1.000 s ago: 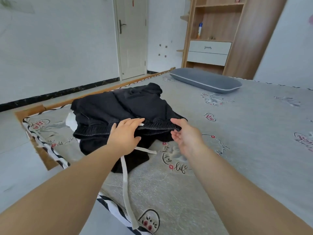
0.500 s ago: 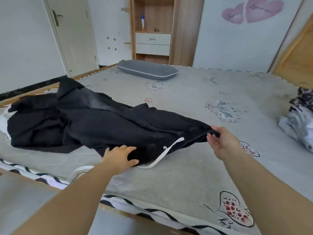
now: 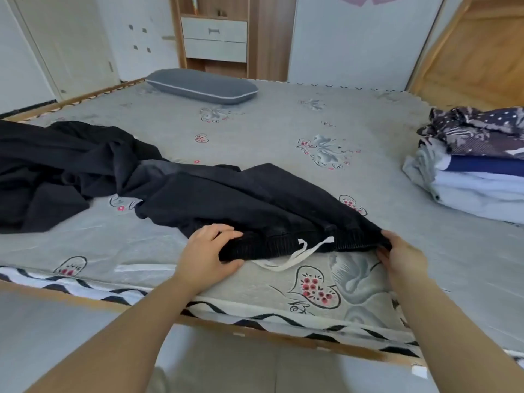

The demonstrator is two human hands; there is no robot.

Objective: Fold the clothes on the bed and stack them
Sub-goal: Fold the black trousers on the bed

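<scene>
A pair of black trousers with a white drawstring lies stretched across the grey bed, waistband toward me. My left hand grips the left end of the ribbed waistband. My right hand pinches the right end. More black clothing lies crumpled at the left, touching the trouser legs. A stack of folded clothes sits at the right of the bed.
A grey pillow lies at the far end of the bed. The bed's wooden front edge runs just below my hands. A wooden cabinet with drawers and a door stand behind the bed.
Both hands have pulled the trousers to the right and toward the near edge, away from the black pile. The waistband now lies flat between them. The view has turned right, showing the folded stack.
</scene>
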